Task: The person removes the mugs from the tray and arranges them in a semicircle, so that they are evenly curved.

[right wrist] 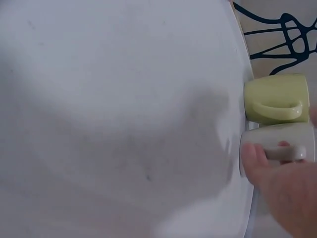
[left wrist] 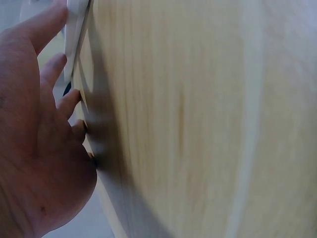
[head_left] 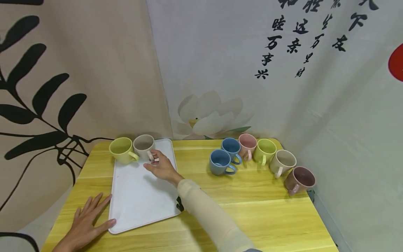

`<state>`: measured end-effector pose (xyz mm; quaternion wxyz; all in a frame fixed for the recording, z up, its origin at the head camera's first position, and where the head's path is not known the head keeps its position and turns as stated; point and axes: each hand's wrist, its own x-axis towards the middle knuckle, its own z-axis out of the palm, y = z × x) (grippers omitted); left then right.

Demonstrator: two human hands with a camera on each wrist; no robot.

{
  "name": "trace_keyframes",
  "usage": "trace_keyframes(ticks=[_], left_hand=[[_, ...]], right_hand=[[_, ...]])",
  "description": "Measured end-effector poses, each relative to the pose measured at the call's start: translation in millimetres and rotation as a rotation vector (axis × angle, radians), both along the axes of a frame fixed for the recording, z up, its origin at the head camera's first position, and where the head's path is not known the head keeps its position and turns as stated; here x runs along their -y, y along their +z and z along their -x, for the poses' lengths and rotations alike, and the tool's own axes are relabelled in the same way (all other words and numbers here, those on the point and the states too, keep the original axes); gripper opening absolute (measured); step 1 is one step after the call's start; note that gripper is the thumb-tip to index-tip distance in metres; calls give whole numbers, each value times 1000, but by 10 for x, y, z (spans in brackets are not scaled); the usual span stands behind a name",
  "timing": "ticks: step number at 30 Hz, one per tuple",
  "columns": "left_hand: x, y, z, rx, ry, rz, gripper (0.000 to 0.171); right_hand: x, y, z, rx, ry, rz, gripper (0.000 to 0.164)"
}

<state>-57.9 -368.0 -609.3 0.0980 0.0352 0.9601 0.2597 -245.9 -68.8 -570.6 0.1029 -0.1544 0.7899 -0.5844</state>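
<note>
A white tray [head_left: 141,199] lies on the left of the table. At its far edge stand a yellow-green mug [head_left: 121,150] and, close beside it, a greyish-white mug [head_left: 144,145]. My right hand [head_left: 163,168] holds the greyish-white mug by its handle, fingertips at the handle and thumb toward the tray side; the right wrist view shows the thumb in front of the mug [right wrist: 277,134]. Spread out flat, my left hand [head_left: 88,218] rests at the tray's near left edge, with the thumb touching the rim [left wrist: 74,39] and the fingers on the table.
On the right stand two blue mugs [head_left: 219,162], a pink mug [head_left: 247,144], another yellow-green mug [head_left: 264,150], a cream mug [head_left: 282,161] and a mauve mug [head_left: 299,180] near the table's right edge. A printed cloth [head_left: 220,70] hangs behind the wooden table [head_left: 252,217].
</note>
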Motion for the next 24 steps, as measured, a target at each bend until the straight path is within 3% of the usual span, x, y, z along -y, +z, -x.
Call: trace_keyframes(ticks=[8, 10, 12, 15, 17, 24], left_hand=[[-13, 11, 32, 0, -4, 20, 100], [-8, -1, 32, 1, -4, 21, 101], [-2, -13, 30, -1, -3, 19, 102], [7, -26, 24, -12, -7, 12, 102], [13, -31, 21, -17, -10, 7, 101], [14, -48, 20, -16, -9, 17, 101]], right_hand=[[-107, -91, 18, -151, -95, 3, 37], [-108, -295, 107, -248, -125, -25, 31], [-149, -333, 111, -288, -137, -52, 28], [-204, -326, 85, -273, -152, -53, 25], [-278, -131, -27, -201, -145, -42, 22], [-398, -85, -114, -181, -155, -76, 15]])
